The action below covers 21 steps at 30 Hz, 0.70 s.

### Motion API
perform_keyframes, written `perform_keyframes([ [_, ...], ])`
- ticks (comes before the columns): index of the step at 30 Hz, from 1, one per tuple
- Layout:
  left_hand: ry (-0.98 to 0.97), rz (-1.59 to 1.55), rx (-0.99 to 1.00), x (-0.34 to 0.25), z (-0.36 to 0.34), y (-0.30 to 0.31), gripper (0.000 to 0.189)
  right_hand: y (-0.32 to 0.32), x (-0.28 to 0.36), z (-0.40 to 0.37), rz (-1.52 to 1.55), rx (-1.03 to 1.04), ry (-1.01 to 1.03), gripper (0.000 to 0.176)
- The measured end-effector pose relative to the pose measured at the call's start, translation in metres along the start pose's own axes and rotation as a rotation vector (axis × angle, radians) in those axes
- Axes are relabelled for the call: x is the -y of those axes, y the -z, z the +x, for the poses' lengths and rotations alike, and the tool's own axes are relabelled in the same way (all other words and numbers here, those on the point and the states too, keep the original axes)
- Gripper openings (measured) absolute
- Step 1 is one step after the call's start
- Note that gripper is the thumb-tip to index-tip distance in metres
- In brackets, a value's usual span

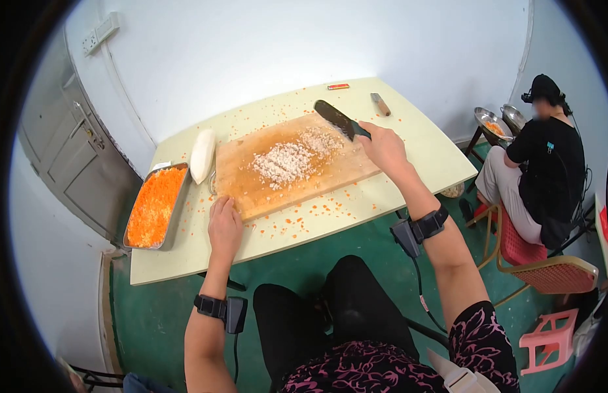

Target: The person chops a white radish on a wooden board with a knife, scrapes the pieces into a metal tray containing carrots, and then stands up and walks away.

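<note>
My right hand (384, 149) is wrapped round the handle of a kitchen knife (335, 118), its broad dark blade held over the far right part of a wooden cutting board (235, 171). My left hand (225, 226) grips the board's near left corner, fingers closed on the edge. Finely chopped white pieces (284, 162) lie in a heap on the board, with a smaller pile (320, 141) towards the blade. Beside the board's left edge rests a long, peeled white radish (202, 156). A metal tray (179, 208) of chopped orange and pale bits (153, 206) stands further left.
Orange crumbs are scattered over the pale table (441, 154). Near its back edge lie a small wooden-handled blade (380, 105) and a red packet (338, 86). At right, a seated person (546, 157) is near metal bowls (490, 123); a pink stool (549, 337) stands on the floor.
</note>
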<state>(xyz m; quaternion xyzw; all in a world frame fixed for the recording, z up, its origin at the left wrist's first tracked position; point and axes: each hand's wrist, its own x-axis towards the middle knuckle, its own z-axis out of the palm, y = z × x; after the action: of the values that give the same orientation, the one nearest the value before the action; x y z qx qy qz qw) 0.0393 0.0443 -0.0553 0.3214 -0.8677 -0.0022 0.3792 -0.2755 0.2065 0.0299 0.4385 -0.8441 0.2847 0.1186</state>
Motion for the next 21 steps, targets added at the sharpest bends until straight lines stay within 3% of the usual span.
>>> perform_keyframes([
  [7, 0.009, -0.004, 0.007, 0.001, 0.0, 0.0, 0.024, -0.017, 0.015, -0.013, -0.162, 0.057, 0.012, 0.034],
  [10, 0.008, -0.008, -0.004, 0.002, 0.0, -0.001, 0.024, -0.021, 0.036, -0.02, -0.066, 0.065, 0.17, 0.037],
  [21, 0.028, -0.008, -0.004, -0.002, 0.001, 0.001, 0.024, -0.02, 0.056, -0.018, 0.087, 0.066, 0.187, 0.035],
])
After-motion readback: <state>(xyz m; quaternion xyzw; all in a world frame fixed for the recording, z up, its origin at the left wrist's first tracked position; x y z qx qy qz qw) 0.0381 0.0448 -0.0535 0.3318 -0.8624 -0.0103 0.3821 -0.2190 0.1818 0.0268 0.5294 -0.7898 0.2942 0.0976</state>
